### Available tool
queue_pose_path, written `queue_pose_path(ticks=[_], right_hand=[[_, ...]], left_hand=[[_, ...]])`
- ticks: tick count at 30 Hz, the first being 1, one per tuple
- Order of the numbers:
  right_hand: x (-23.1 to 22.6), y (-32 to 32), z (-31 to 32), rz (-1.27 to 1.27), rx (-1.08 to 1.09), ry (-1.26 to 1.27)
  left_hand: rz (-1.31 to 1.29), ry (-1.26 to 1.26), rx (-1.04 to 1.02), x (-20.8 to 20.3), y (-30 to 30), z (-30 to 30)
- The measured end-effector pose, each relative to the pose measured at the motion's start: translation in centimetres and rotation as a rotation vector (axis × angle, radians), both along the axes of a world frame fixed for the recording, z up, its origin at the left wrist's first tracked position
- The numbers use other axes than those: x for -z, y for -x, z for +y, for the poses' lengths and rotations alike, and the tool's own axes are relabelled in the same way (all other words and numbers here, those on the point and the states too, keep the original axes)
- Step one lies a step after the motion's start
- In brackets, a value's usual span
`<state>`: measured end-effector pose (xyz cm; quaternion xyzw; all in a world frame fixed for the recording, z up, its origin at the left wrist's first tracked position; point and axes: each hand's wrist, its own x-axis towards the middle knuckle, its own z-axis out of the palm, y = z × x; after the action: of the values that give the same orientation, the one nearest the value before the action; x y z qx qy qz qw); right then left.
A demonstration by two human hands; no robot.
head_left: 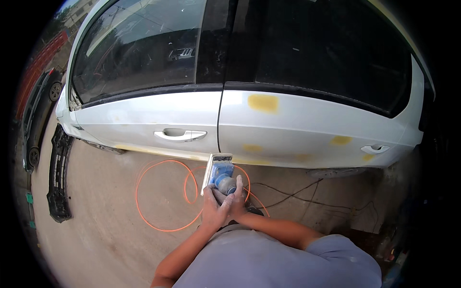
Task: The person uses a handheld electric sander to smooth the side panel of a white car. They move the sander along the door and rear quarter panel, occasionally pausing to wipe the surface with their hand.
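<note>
A blue sander with a dusty grey rounded top and a long pale rectangular pad is between my hands, in front of the white car's lower doors. My left hand is closed round the near left side of it. Wrapped about its right side, with the thumb pointing up, is my right hand. Whether the pad touches the door cannot be told. Yellow filler patches mark the right-hand door, some of them low down. The left-hand door carries a white handle.
An orange air hose loops over the concrete floor around the sander. Dark cables lie to the right. A black bumper part rests at the left, near a parked dark car.
</note>
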<state>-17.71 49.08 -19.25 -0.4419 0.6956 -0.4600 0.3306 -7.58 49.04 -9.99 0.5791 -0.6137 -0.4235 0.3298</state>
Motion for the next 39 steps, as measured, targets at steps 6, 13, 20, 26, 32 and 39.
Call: queue_pose_path(ticks=[6, 13, 20, 26, 32, 39], right_hand=[[-0.4, 0.2, 1.7, 0.033, 0.410, -0.090], [-3.3, 1.3, 11.7, -0.253, 0.306, 0.203], [-0.8, -2.1, 14.1, -0.134, 0.475, -0.019], [6.5, -3.3, 10.7, -0.453, 0.369, -0.040], [7.6, -4.1, 3.1, -0.754, 0.567, 0.068], [9.5, -4.3, -0.5, -0.775, 0.435, 0.000]], left_hand=[[0.064, -0.071, 0.465, 1.9, -2.2, -1.7], [-0.493, 0.662, 0.260, 4.6, -12.0, -15.5], [-0.978, 0.391, 0.493, 3.4, -11.1, -27.4], [-0.932, 0.328, 0.610, 2.3, -11.2, -27.5], [-0.905, 0.422, 0.620, 3.3, -15.1, -23.6], [-0.881, 0.446, 0.658, 2.7, -16.3, -20.2]])
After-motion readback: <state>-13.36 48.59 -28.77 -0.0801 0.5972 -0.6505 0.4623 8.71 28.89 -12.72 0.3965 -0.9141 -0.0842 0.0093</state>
